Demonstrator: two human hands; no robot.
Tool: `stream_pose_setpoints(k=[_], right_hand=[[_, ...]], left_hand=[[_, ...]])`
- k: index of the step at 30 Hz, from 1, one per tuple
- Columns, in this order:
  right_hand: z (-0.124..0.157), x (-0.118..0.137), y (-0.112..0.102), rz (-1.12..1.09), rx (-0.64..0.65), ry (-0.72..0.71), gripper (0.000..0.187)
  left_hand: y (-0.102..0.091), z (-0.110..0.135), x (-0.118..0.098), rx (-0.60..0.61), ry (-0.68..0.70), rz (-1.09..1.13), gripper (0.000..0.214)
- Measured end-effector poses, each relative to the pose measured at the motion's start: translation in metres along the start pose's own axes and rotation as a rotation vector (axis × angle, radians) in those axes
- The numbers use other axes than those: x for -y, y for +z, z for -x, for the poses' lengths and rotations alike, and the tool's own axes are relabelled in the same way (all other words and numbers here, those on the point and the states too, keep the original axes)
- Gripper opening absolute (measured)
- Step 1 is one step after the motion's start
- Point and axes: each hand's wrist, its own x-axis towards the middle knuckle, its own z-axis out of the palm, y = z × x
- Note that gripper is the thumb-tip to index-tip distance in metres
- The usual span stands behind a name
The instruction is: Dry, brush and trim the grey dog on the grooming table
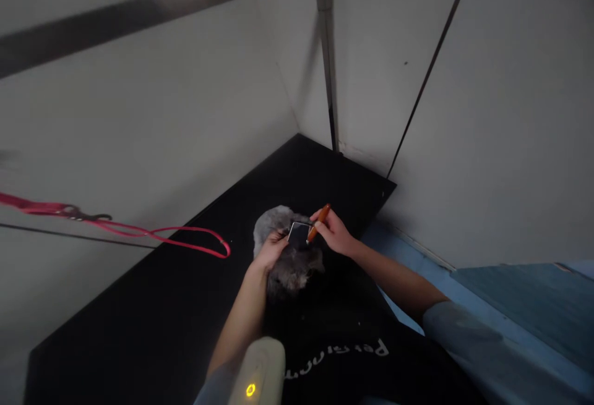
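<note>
In the head view, the right hand (338, 235) has its fingers closed around the orange-handled brush with a rectangular metal-edged head (319, 222), over a small grey furry animal (294, 269) on the flat black tabletop (185, 306), while the left hand (271, 250) touches the fur, finger spread unclear.

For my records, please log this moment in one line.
left hand: on grey furry animal | right hand: holds orange-handled, silver-edged rectangular tool | surface: black tabletop

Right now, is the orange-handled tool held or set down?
Held: the right hand grips the orange-handled tool by its handle, with the rectangular head over the gray fur.
</note>
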Motion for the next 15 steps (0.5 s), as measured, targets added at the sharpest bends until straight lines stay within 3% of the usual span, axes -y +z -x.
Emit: stream_pose_setpoints(k=[3, 4, 7, 8, 11, 12, 15], right_hand=[[0.0007, 0.0000, -0.0039, 0.041, -0.247, -0.022, 0.020], [0.0009, 0.0000, -0.0048, 0.055, -0.260, -0.040, 0.019], [0.0017, -0.0005, -0.0057, 0.072, 0.026, -0.028, 0.019], [0.0015, -0.0010, -0.0058, 0.071, 0.048, -0.006, 0.019], [-0.0006, -0.0024, -0.0066, 0.077, -0.195, 0.000, 0.020], [-0.0015, -0.0028, -0.0072, 0.076, -0.196, -0.011, 0.020], [-0.0038, -0.0047, -0.0084, 0.067, 0.059, 0.012, 0.019]], left_hand=[[0.0007, -0.0029, 0.0002, -0.027, -0.006, -0.005, 0.035], [0.0010, -0.0036, 0.0004, -0.023, -0.015, -0.003, 0.034], [0.0024, -0.0052, 0.0019, 0.026, -0.040, 0.033, 0.030], [0.0028, -0.0055, 0.0028, 0.026, -0.047, 0.047, 0.030], [0.0035, -0.0059, 0.0066, -0.043, -0.067, 0.062, 0.031], [0.0036, -0.0060, 0.0079, -0.071, -0.076, 0.064, 0.032], [0.0044, -0.0078, 0.0096, -0.127, -0.106, 0.112, 0.033]])
